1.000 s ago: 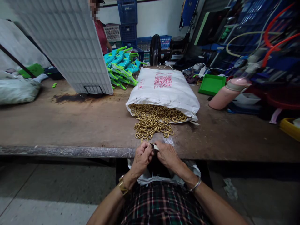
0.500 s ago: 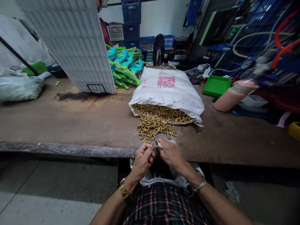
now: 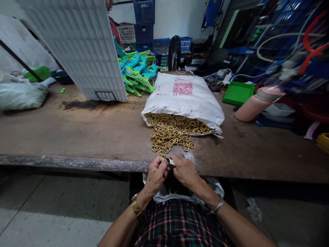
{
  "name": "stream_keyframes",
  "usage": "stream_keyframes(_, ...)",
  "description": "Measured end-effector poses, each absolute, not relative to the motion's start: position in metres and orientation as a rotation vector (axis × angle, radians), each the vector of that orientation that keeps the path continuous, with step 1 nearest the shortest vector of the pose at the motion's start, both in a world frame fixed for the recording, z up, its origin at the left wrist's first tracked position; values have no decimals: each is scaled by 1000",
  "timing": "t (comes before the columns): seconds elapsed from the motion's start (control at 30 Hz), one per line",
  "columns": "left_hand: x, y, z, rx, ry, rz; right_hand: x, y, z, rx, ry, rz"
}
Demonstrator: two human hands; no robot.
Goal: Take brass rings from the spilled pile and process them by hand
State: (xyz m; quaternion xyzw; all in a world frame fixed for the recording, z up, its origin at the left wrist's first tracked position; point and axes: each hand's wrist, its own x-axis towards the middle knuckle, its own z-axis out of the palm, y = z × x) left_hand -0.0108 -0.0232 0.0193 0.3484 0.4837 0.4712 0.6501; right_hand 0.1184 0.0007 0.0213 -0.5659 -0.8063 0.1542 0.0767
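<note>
At the table's front edge, my left hand (image 3: pixel 157 173) has its thumb and forefinger pinched on a brass-coloured ring, which the fingers almost wholly hide. Close beside it, my right hand (image 3: pixel 186 170) is closed on a small knife-like tool (image 3: pixel 172 162) with a pale handle and a dark tip. That tip meets the fingertips of my left hand. Just beyond both hands lies a loose pile of brass-coloured rings (image 3: pixel 168 137). The pile spills from the open mouth of a white woven sack (image 3: pixel 164 97) printed in red.
A tall white ribbed panel (image 3: pixel 84 51) stands on the wooden table (image 3: pixel 84 137) at left. Behind it are green and turquoise plastic parts (image 3: pixel 138 70) and part of another person. A green tray (image 3: pixel 238 93) and a pink bottle-like container (image 3: pixel 254 106) stand at right.
The tool in my right hand has moved left, its tip now against my left fingertips. The ring that showed at my left fingertips is now mostly hidden.
</note>
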Motion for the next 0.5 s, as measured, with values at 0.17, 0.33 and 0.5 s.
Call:
stream_keyframes(0.17, -14, -23, 15, 893, 1091, 1071, 118, 0, 23, -1654, -2456, 538)
stream_keyframes(0.33, -16, -30, 16, 1040, 1120, 1124, 119, 6, 24, -1707, -2555, 540)
stream_keyframes(0.5, -12, -41, 32, 1017, 920, 1061, 127, 22, 23, -1933, -2451, 366)
